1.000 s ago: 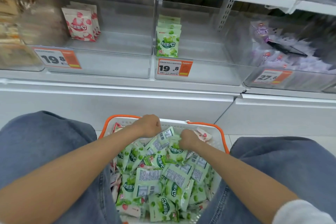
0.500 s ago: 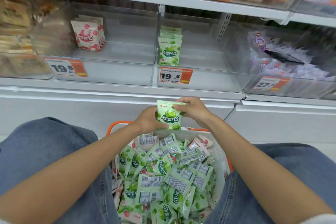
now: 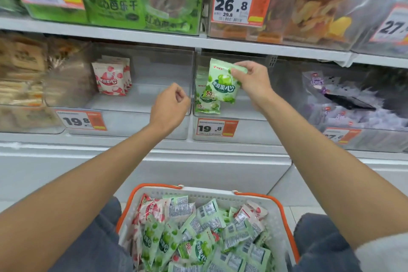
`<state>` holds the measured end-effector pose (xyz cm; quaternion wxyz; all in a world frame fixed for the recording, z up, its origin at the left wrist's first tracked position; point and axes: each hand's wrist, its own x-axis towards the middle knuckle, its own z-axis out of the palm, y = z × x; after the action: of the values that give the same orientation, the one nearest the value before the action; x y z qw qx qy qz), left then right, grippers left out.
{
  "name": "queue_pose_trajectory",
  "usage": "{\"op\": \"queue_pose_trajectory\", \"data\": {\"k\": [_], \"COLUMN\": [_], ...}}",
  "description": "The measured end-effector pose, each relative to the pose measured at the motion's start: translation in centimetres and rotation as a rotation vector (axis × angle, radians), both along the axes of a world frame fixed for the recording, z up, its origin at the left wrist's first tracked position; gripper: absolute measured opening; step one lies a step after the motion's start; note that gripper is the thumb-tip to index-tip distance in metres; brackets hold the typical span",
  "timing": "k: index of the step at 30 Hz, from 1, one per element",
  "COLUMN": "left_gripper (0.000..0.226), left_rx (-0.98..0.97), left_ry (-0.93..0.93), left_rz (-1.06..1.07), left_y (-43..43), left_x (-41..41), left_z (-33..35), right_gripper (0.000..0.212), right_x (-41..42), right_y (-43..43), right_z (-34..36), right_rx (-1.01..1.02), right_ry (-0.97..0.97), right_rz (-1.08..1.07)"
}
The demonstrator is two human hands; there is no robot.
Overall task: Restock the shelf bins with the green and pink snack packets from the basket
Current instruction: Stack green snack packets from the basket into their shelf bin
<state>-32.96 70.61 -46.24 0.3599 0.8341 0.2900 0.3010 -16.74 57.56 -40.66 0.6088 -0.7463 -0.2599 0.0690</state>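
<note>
The right hand (image 3: 251,83) pinches the top corner of a green packet (image 3: 223,86) between thumb and fingers. It holds the packet upright at the mouth of the clear bin (image 3: 260,132), just in front of the stocked green packets (image 3: 207,104). The left hand (image 3: 170,108) hovers beside it, fingers curled in, holding nothing. Pink packets (image 3: 110,80) stand in the neighbour bin (image 3: 132,123). Below, the basket (image 3: 198,192) holds loose packets (image 3: 198,238), mostly green.
</note>
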Motion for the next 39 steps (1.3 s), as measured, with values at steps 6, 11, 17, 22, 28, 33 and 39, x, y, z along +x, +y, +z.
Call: {"op": "queue_pose_trajectory", "data": {"k": [6,11,17,22,28,33,39], "left_gripper": [0.006,0.008,0.006,0.006,0.006,0.006,0.007], "left_rx": [0.122,0.212,0.249,0.24,0.232,0.23,0.099], "left_ry": [0.055,-0.007,0.009,0.026,0.041,0.045,-0.057], "left_rz": [0.078,0.045,0.058,0.059,0.046,0.042,-0.012], "left_y": [1.4,1.7,1.3,1.2,1.1,1.1,0.9], "left_x": [1.0,0.7,0.8,0.8,0.6,0.6,-0.1], "left_z": [-1.9,-2.5,-2.6,-2.4,-2.2,-2.2,-1.8], "right_gripper": [0.036,0.052,0.097,0.079,0.041,0.049,0.033], "right_x": [1.4,2.9,3.2,3.6,3.0,3.0,2.0], "right_y": [4.4,4.5,4.7,5.6,6.9,6.7,4.5], "right_z": [-5.2,-6.2,-7.0,-7.1,-7.7,-7.7,-5.6], "right_rx": [-0.356,-0.429,-0.711,-0.624,-0.784,-0.728,-0.814], "right_ry": [-0.006,0.038,0.277,0.167,0.065,0.109,0.006], "right_rz": [0.059,-0.086,-0.017,-0.027,0.021,0.037,0.002]}}
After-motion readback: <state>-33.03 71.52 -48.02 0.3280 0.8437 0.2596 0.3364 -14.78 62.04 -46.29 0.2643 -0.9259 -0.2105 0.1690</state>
